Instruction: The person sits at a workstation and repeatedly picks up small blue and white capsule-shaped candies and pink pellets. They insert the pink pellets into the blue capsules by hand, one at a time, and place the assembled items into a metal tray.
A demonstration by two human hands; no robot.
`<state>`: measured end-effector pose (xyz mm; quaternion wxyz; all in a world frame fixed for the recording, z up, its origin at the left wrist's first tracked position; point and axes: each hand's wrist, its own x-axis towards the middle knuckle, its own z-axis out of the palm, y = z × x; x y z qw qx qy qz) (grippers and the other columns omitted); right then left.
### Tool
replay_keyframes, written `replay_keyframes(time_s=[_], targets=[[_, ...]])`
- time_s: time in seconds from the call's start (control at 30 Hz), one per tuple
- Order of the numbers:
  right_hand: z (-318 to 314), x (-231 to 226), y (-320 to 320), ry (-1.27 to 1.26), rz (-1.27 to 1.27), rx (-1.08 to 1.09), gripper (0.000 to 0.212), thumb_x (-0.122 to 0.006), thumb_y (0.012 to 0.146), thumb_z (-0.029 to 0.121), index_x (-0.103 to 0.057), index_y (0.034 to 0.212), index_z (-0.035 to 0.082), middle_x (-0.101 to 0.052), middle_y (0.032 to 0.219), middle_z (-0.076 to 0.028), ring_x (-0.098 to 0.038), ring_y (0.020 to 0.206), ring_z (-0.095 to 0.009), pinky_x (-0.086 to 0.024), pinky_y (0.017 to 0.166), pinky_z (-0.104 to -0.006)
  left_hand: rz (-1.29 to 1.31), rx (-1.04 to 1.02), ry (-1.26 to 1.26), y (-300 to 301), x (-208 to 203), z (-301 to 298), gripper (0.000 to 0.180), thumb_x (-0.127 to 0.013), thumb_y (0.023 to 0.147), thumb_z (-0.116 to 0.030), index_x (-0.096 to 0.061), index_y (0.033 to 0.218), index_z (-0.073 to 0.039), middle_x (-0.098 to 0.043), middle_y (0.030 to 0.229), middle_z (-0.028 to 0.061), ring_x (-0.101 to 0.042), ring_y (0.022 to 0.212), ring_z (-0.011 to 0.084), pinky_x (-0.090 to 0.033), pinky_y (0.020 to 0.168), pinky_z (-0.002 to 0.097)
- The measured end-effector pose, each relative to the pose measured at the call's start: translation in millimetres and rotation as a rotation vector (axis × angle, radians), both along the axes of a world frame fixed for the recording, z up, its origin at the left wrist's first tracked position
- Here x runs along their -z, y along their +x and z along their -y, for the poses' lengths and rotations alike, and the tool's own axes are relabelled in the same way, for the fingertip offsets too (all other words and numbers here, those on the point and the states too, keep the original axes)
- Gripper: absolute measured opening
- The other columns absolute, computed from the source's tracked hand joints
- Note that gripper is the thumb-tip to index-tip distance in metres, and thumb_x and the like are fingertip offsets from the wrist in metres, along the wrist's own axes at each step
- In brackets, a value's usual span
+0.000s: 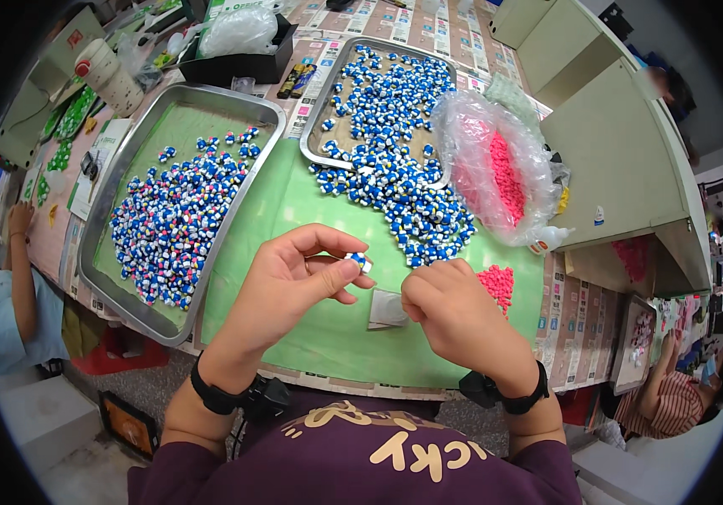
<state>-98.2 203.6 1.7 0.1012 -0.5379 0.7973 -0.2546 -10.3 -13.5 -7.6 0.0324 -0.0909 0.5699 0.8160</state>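
Between the thumb and forefinger of my left hand (286, 273) is a small blue-and-white figure piece (365, 263). My right hand (461, 310) is closed with its fingers curled downward; whatever its fingertips hold, if anything, is hidden. Just left of those fingertips, a small square whitish pad (389, 310) lies on the green mat (294, 337). A little pile of pink pieces (496, 284) sits right behind my right hand. Ahead of both hands, loose blue-and-white pieces (425, 223) spill over the mat from a metal tray (309, 139).
At left stands another metal tray (202, 295) of blue-and-white pieces with pink bits. A clear plastic bag (462, 135) of pink pieces and a small white bottle (551, 238) are at right, beside a pale cabinet (614, 160). Other people sit at both sides.
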Motion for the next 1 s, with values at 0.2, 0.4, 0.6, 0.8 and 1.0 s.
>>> replay_keyframes(time_s=[0.2,0.4,0.6,0.8,1.0], targets=[[2,-9,-1,-0.131,0.084,0.049,0.019,-0.058,0.074,-0.007,-0.048,0.079,0.008,-0.053,0.079,-0.005,-0.054,0.077,-0.025,-0.038,0.074,-0.0347,-0.062,-0.003,0.105,-1,1,-7,0.020,-0.065,0.088,0.001,-0.059,0.107,0.003,-0.066,0.103,0.0114,-0.069,0.092,0.0196,-0.057,0.077,0.0275],[10,-26,6,-0.634,0.534,0.277,0.027,-0.067,0.083,-0.006,-0.045,0.075,0.007,-0.060,0.087,-0.008,-0.058,0.079,-0.017,-0.044,0.070,-0.0302,-0.141,-0.075,0.159,-11,-7,-28,0.020,-0.068,0.085,0.005,-0.057,0.102,0.002,-0.066,0.104,0.0118,-0.068,0.092,0.0185,-0.056,0.082,0.0279],[16,-26,8,-0.704,0.426,0.316,0.027,-0.068,0.083,-0.006,-0.045,0.075,0.007,-0.062,0.088,-0.009,-0.057,0.079,-0.017,-0.043,0.072,-0.0296,-0.240,-0.115,0.076,-11,-10,-37,0.025,-0.070,0.083,0.007,-0.058,0.104,0.001,-0.064,0.101,0.0085,-0.066,0.096,0.0161,-0.056,0.084,0.0276],[16,-21,9,-0.599,0.308,0.309,0.029,-0.066,0.085,-0.007,-0.041,0.079,0.008,-0.057,0.090,-0.008,-0.052,0.080,-0.013,-0.043,0.072,-0.0257,-0.394,-0.227,-0.236,-8,-9,-44,0.019,-0.074,0.078,0.007,-0.064,0.093,0.001,-0.066,0.097,0.0096,-0.067,0.089,0.0167,-0.057,0.075,0.0277],[8,-19,7,-0.623,0.630,0.347,0.031,-0.075,0.080,0.001,-0.044,0.084,0.006,-0.054,0.085,-0.004,-0.051,0.081,-0.015,-0.041,0.076,-0.0289,-0.634,-0.186,-0.569,-9,-8,-37,0.024,-0.075,0.071,0.015,-0.066,0.087,-0.001,-0.064,0.086,0.0103,-0.065,0.082,0.0189,-0.053,0.071,0.0270]])
